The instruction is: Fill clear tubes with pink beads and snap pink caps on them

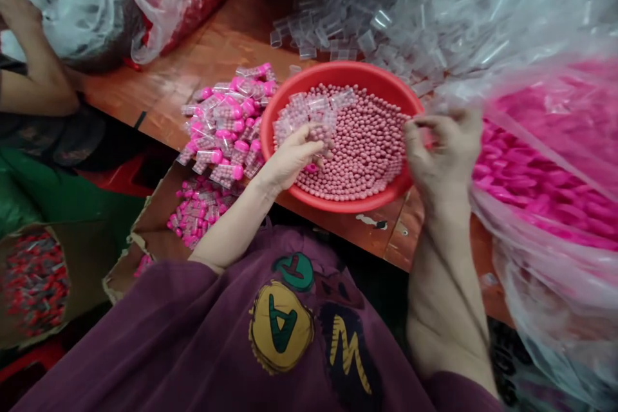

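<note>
A red basin (415, 93) full of small pink beads (369, 141) sits before me. My left hand (302, 154) is over its left part, fingers curled inward. A pink cap (311, 168) shows just below those fingers; whether they grip it is unclear. Several clear little tubes (316, 106) lie on the beads beyond this hand. At the basin's right rim, my right hand (441, 148) is blurred, with thumb and fingers drawn together. What they hold, if anything, cannot be made out. Pink caps (545, 187) fill a clear plastic bag (526, 270) to its right.
Bead-filled tubes with pink caps (226, 122) are heaped left of the basin, above a cardboard box (159, 212) holding more. Empty clear tubes (338, 26) spread behind it. Another person's arm (36, 64) is at far left, and a box of red-capped pieces (36, 280) stands below.
</note>
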A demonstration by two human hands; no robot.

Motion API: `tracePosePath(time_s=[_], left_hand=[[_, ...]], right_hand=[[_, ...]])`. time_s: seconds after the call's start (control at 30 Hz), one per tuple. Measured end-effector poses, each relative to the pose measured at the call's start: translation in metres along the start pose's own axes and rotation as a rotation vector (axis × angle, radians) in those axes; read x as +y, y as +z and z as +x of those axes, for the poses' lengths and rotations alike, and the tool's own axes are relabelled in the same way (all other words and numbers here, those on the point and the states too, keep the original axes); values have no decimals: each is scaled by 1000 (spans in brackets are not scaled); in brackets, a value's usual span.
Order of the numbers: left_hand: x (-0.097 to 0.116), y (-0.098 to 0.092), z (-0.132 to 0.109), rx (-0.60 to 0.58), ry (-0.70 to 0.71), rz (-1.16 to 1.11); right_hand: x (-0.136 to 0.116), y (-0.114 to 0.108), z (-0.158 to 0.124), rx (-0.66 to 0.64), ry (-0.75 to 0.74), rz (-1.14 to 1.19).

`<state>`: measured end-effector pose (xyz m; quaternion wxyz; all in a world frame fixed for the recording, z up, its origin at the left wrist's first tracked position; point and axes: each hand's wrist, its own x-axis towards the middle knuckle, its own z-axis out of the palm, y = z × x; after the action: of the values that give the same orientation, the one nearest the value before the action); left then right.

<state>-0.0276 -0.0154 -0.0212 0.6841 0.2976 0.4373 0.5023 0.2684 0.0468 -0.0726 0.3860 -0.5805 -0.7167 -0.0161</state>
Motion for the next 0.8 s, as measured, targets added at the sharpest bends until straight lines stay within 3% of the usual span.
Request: tracePosePath(time_s=[0.07,0.13,0.33,0.47,0.57,0.8], left_hand=[[0,-2,-1,-57,-12,-32],[0,-5,-1,-108,-22,-67],[-4,-11,2,-195,-60,-30],[0,-10,5,-207,-129,0],[5,-6,5,-206,-165,33],[5,-1,2,-116,-112,67]], right_hand=[[-34,-1,3,-128,-47,-36],[-62,3,4,-169,-42,-17],[-109,7,8,-366,-100,464],[-116,-4,8,-469,-95,504],[-111,-7,3,-541,-3,608],[-101,8,2,-569,201,836]])
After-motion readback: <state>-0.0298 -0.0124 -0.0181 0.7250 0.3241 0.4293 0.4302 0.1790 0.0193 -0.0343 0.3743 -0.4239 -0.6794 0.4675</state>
